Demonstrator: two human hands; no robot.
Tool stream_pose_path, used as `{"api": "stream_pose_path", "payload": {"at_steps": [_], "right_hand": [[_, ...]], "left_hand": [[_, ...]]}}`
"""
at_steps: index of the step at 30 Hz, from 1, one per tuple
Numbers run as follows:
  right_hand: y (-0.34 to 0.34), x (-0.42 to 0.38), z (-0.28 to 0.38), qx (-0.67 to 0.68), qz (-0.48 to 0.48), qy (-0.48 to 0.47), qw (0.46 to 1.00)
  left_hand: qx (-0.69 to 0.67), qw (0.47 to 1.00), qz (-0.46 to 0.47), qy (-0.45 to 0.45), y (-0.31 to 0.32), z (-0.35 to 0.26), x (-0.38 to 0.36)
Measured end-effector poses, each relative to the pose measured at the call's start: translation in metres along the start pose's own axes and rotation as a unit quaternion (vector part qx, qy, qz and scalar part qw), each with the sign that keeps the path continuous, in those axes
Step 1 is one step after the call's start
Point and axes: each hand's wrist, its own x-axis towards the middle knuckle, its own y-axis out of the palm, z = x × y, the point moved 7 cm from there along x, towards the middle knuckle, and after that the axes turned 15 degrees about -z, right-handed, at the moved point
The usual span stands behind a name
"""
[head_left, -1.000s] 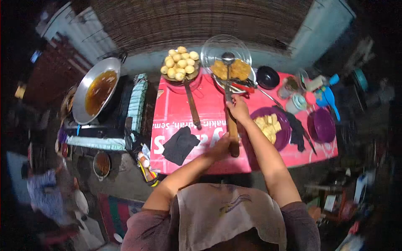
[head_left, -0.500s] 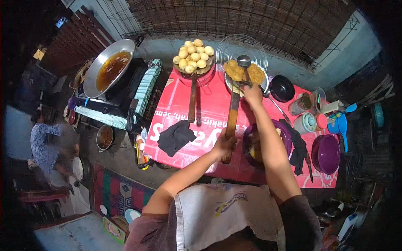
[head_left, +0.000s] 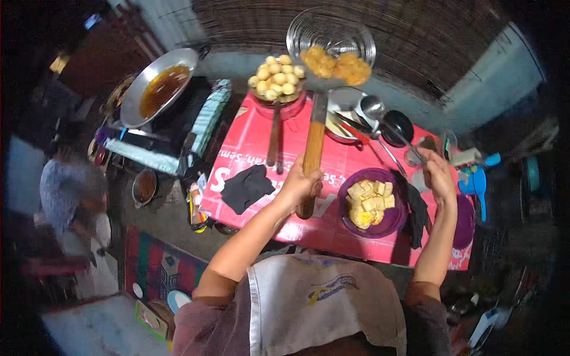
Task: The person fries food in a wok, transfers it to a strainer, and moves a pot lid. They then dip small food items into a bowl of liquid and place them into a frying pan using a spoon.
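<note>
Our left hand (head_left: 303,185), near the tabletop's (head_left: 243,133) front edge, was closed round the handle of the strainer (head_left: 314,148). We noted its long axis running away from us, the wire basket (head_left: 350,41) and two fried patties (head_left: 351,69) showing past the back edge. Our right hand (head_left: 438,173), toward the right edge, gripped a ladle (head_left: 373,107), slanting back leftward, its cup apart from the basket. A purple bowl (head_left: 393,222) sat between both hands.

Ladle (head_left: 373,107) now away from fritters (head_left: 351,69)
</note>
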Motion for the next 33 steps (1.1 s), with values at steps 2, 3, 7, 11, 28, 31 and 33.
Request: {"api": "stream_pose_path", "payload": {"at_steps": [2,3,7,11,28,31,33], "right_hand": [[0.024,0.005,-0.023,-0.019,0.003,0.092,0.996],[0.043,0.008,-0.032,0.020,0.016,0.103,0.994],[0.119,0.048,-0.101,0.220,0.091,0.255,0.937],[0.171,0.053,-0.115,0.316,0.179,0.337,0.869],[0.450,-0.141,0.168,-0.181,0.110,-0.367,0.906],[0.611,-0.185,0.157,-0.258,0.174,-0.461,0.831],[0.702,-0.210,0.152,-0.317,0.202,-0.488,0.788]], "left_hand": [[-0.010,0.999,-0.007,0.037,-0.011,-0.024,-0.009],[-0.014,0.998,0.003,0.067,-0.016,-0.039,-0.018],[-0.056,0.997,0.015,0.050,-0.044,-0.074,-0.054],[-0.086,0.992,0.005,0.093,-0.092,-0.089,-0.091],[-0.091,0.932,-0.346,0.063,-0.435,-0.056,-0.334],[-0.083,0.913,-0.399,0.036,-0.500,-0.031,-0.362],[-0.061,0.877,-0.477,-0.001,-0.542,-0.009,-0.380]]}}
